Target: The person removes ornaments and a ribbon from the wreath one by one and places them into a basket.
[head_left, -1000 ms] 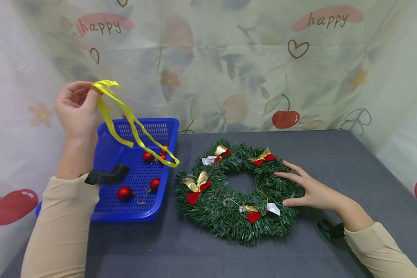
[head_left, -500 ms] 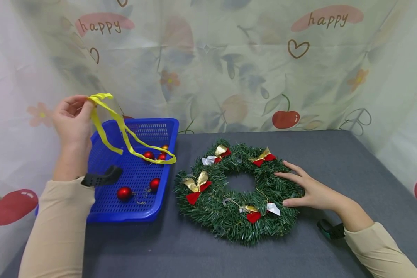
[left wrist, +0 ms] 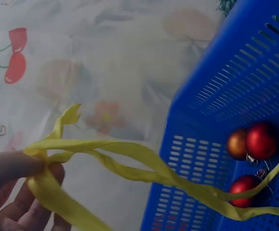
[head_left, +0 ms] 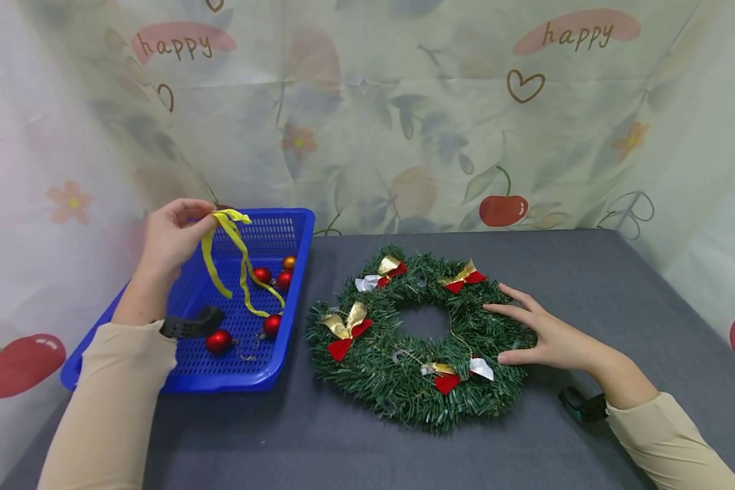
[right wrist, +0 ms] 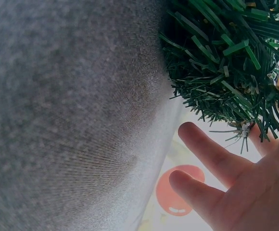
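A yellow ribbon (head_left: 243, 255), knotted near its top, hangs from the thumb and fingers of my left hand (head_left: 173, 231). Its long loop dangles into the blue basket (head_left: 220, 383), beside the red baubles (head_left: 219, 341). In the left wrist view, the pinched ribbon (left wrist: 144, 154) shows its knot at the fingertips and a short frayed end. My right hand (head_left: 554, 338) rests at the right edge of a green wreath (head_left: 373, 361) with its fingers spread. The right wrist view shows two outstretched fingers of the right hand (right wrist: 245, 183) below the wreath's bristly edge (right wrist: 221, 62).
Gold-and-red bows (head_left: 347, 329) decorate the wreath, which lies flat on the grey table (head_left: 355, 456). An orange bauble (head_left: 289, 263) sits with red ones along the basket's right side. A printed curtain (head_left: 367, 136) stands behind the table.
My left hand has lowered and then shifted right over the basket, carrying the ribbon, whose loop now hangs inside. The right hand and wreath have stayed still.
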Demonstrator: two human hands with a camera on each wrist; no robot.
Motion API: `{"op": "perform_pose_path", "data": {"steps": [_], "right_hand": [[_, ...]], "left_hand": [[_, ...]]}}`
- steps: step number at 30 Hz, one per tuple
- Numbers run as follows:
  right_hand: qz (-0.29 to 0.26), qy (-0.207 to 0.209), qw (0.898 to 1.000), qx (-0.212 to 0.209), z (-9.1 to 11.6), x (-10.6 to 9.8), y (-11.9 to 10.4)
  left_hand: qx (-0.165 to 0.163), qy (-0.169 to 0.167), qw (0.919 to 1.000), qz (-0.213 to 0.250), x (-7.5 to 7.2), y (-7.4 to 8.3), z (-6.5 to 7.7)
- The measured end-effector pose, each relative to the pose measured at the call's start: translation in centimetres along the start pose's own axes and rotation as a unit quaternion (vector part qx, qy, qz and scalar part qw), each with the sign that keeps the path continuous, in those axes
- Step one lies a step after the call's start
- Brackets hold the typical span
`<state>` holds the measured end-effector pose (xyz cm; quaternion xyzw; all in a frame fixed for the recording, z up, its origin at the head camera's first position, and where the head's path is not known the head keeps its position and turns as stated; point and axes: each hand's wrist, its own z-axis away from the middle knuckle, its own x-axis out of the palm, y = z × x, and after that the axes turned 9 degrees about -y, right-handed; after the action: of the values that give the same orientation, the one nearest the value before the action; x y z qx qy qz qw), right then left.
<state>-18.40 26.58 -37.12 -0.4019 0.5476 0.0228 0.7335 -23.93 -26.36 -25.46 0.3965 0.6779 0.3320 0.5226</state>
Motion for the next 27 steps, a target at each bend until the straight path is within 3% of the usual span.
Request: {"op": "perform_pose_path", "data": {"steps": [7,11,13,16,19,22,27], "right_hand": [[0.0,0.001,1.0,-0.003,0.0,0.0,0.0],[0.002,0.001,1.0,-0.003,0.0,0.0,0.1],[0.003,0.001,1.0,-0.001,-0.1,0.0,0.1],[0.002,-0.003,1.0,0.003,-0.1,-0.2,0.0],[0.002,-0.008,1.0,0.006,-0.1,-0.3,-0.2],[0.004,-0.015,1.0,0.013,-0.2,-0.6,-0.3],[0.008,-0.032,0.999,0.031,-0.3,-1.4,-0.9]], "left_hand": [[-0.023,-0.058,0.9939,-0.091,0.6,-0.5,0.2],[-0.034,-0.106,0.9849,-0.133,1.0,-0.6,0.2],[-0.036,-0.15,0.9759,-0.155,1.1,-0.7,0.1],[-0.038,-0.228,0.9546,-0.187,1.1,-1.2,0.1],[-0.038,-0.273,0.9366,-0.216,1.1,-1.5,0.2],[-0.042,-0.278,0.9316,-0.231,1.3,-1.6,0.4],[-0.055,-0.262,0.9352,-0.231,1.7,-1.4,0.6]]}}
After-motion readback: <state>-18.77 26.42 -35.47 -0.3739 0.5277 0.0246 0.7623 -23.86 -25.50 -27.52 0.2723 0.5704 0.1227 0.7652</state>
